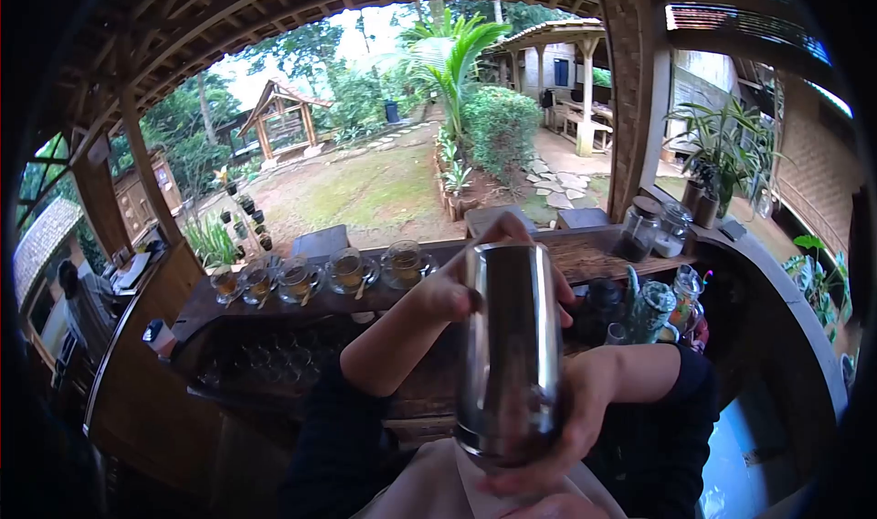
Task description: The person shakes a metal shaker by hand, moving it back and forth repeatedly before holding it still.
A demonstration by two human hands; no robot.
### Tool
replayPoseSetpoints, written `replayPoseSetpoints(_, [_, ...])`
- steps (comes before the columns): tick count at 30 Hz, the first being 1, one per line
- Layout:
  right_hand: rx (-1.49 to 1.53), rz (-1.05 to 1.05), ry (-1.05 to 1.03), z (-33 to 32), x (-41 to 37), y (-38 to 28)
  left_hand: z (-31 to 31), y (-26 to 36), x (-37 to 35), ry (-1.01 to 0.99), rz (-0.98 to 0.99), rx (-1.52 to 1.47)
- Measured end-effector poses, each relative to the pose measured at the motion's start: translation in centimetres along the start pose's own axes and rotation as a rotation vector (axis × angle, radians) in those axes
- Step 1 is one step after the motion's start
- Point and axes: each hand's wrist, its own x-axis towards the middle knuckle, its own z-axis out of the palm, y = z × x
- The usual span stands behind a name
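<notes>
In the head view I hold a tall, polished metal canister [508, 345] up in front of my chest, above my lap. My left hand [449, 292] grips its upper end, with fingers reaching over and behind the top. Around the lower right side and underneath curls my right hand [577, 414]. The canister's contents are hidden. Beyond it, on the wooden counter [585, 261], stands a row of several glass cups on saucers, holding amber liquid; the cup nearest my left hand [404, 261] is one of them. Spoons lie on some saucers.
Two lidded glass jars [639, 229] stand on the counter at right. Below them are a green textured glass [654, 309] and a jug with colourful contents [685, 291]. Upturned glasses [279, 359] fill a lower shelf at left. A person [84, 304] is at far left.
</notes>
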Motion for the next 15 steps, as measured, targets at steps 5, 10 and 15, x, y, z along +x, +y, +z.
replayPoseSetpoints(5, [-0.257,0.636,-0.634,-5.9,-8.3,0.8,-8.1,-5.6,2.5,0.593,-0.321,-0.326])
replayPoseSetpoints(10, [-0.214,1.277,-0.475,-10.1,-8.2,5.3,-8.9,-9.7,10.0,0.566,0.008,-0.314])
replayPoseSetpoints(15, [-0.440,0.765,0.067,-13.4,-8.3,-2.3,-6.6,-11.3,13.5,0.142,0.023,-0.218])
